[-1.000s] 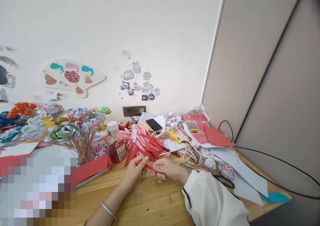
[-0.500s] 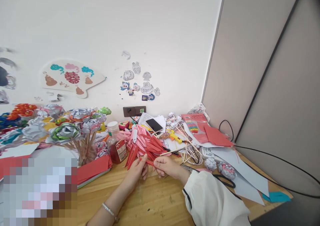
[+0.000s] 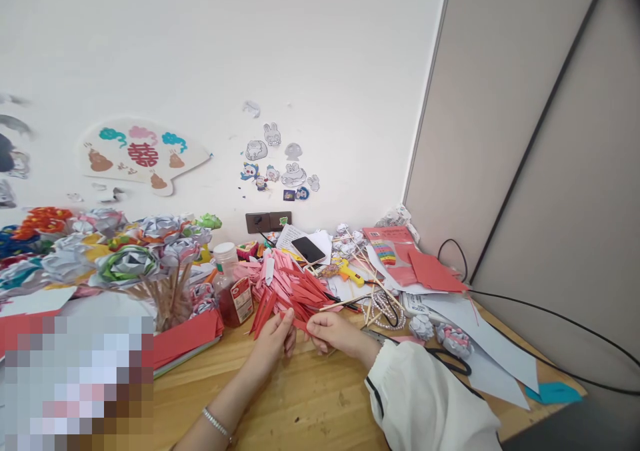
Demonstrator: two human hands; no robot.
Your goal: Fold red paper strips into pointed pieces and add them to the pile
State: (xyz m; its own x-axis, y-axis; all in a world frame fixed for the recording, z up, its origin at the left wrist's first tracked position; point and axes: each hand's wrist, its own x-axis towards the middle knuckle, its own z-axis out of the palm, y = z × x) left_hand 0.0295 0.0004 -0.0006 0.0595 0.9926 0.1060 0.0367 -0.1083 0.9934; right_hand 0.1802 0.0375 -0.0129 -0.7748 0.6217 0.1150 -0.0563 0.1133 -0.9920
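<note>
Between my two hands a small red paper strip [image 3: 301, 325] is stretched, just above the front of the table. My left hand [image 3: 277, 334] pinches its left end between thumb and fingers. At the other end, my right hand [image 3: 327, 331] is closed on the strip, fingers curled under. Right behind the hands lies a heap of folded pink and red paper strips [image 3: 285, 281]. A jar of red liquid [image 3: 235, 291] stands to the left of the heap. Black-handled scissors [image 3: 453, 363] lie beside my right wrist, partly hidden by the white sleeve.
Paper flowers on sticks [image 3: 130, 264] crowd the left side, near red paper sheets [image 3: 190, 338]. Behind the heap are a phone [image 3: 308, 250] and a yellow glue gun [image 3: 351, 273]. Bead strings [image 3: 383, 311], white paper [image 3: 495, 344] and a black cable [image 3: 565, 336] lie at right.
Both hands keep almost the same place and hold on the red paper strip. The view has shifted very slightly; nothing else has visibly moved.
</note>
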